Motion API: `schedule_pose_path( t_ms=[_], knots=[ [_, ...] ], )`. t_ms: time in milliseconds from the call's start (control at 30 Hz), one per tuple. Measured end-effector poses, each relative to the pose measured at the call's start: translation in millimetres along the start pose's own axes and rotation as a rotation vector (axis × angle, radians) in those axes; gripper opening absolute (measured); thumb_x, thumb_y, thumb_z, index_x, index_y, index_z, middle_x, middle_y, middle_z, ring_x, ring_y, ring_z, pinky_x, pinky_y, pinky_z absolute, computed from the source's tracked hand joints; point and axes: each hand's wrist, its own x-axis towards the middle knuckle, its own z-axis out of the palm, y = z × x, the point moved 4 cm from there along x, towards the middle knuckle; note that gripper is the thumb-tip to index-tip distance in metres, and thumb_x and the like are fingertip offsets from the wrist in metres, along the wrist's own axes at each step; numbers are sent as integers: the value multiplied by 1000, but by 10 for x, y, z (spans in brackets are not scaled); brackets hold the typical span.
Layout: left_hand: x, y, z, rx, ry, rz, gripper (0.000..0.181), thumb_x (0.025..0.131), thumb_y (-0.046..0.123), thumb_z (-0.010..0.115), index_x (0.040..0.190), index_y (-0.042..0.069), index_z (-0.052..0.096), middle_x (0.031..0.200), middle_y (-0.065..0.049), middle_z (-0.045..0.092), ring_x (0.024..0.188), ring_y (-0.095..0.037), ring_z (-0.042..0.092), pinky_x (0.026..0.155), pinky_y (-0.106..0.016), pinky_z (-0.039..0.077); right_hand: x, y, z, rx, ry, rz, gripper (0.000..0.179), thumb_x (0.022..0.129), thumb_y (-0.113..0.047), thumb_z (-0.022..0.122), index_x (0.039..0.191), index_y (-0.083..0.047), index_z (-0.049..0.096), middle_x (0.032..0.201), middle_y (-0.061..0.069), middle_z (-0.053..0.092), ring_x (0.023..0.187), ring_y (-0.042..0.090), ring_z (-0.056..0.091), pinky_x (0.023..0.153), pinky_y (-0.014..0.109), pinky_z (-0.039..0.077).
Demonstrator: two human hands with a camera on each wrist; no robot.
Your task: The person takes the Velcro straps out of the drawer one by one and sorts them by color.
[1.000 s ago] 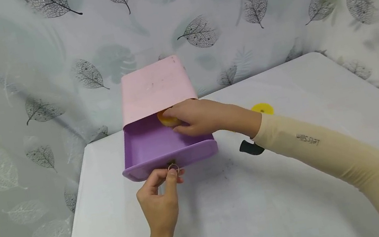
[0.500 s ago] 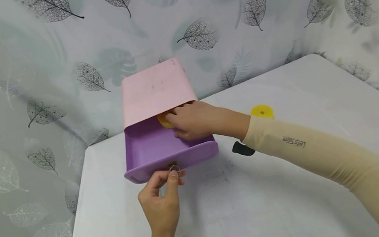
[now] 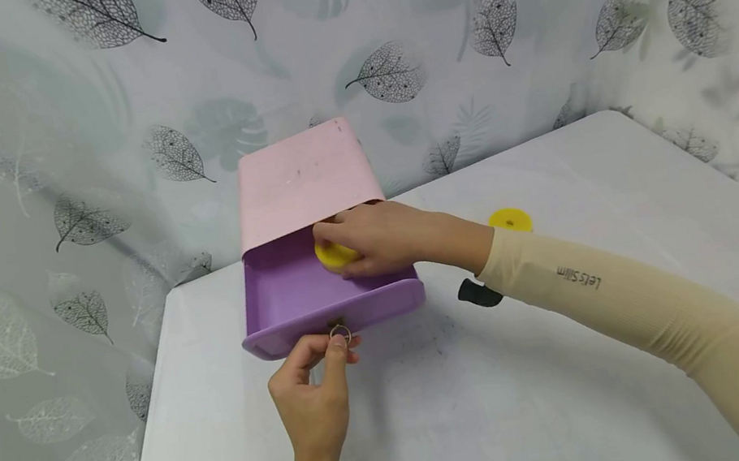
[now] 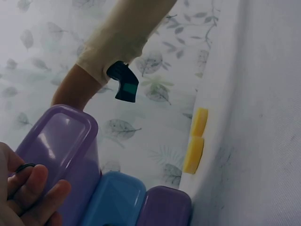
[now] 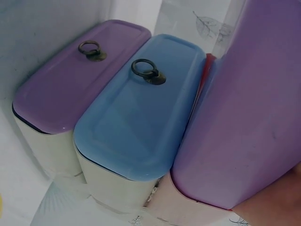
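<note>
Wall: pale covering (image 3: 308,52) printed with grey and black leaves, standing behind a white table (image 3: 487,391).
Left hand (image 3: 313,395): in front of the drawer, thumb and finger pinching its ring pull (image 3: 339,325); a narrow hold on metal.
Pink casing (image 3: 304,176): behind the left hand, the top level of a stack.
Purple drawer (image 3: 377,305): partly pulled out of the casing, front toward the person.
Yellow disc (image 3: 336,258): inside the drawer's outline, near the casing's mouth; whether it touches the floor I cannot tell.
Right hand (image 3: 380,237): reaching in over the drawer's right side, thumb and fingers around the disc; the right wrist view leaves the fingers out.
Step in hand: by my reading, handling the disc at the drawer while the other hand steadies it; which way the disc is travelling is unclear.
Next move: likely calls for a steady ring and fingers kept clear of the casing's edge.
Loose yellow pieces (image 4: 193,155): on the table, to the drawer's right; the head view shows one beyond the sleeve (image 3: 571,277).
Yellow count: three visible, one held, two loose.
Drawer count: three; one pulled out, plus a blue front (image 5: 141,113) and a lower purple front (image 5: 70,94), both closed.
Ring count: three, one per front.
</note>
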Motion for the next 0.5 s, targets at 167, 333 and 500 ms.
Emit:
schedule_pose_path(
  t_ms=[167, 333, 500],
  knots=[
    [-5, -7, 3, 5, -1, 2, 19, 97, -3, 67, 78, 1, 69, 71, -4, 72, 77, -25, 75, 83, -30, 53, -15, 1, 4, 21, -5, 7, 38, 95, -32, 75, 125, -18, 57, 107, 1, 59, 95, 20, 56, 78, 36, 49],
    [-11, -13, 6, 9, -2, 3, 19, 97, -3, 67, 78, 2, 69, 73, -2, 73, 76, -26, 74, 82, -30, 53, -27, 6, 11, 47, -1, -7, 39, 94, -33, 76, 124, -18, 58, 109, 2, 59, 95, 20, 56, 77, 36, 49],
    [-13, -21, 3, 16, 1, 4, 19, 97, -3, 67, 79, 1, 69, 73, -1, 73, 75, -25, 74, 81, -30, 53, -15, 23, 19, 54, -10, -8, 39, 93, -34, 77, 124, -19, 58, 109, 1, 59, 95, 19, 55, 77, 36, 49]
  ],
)
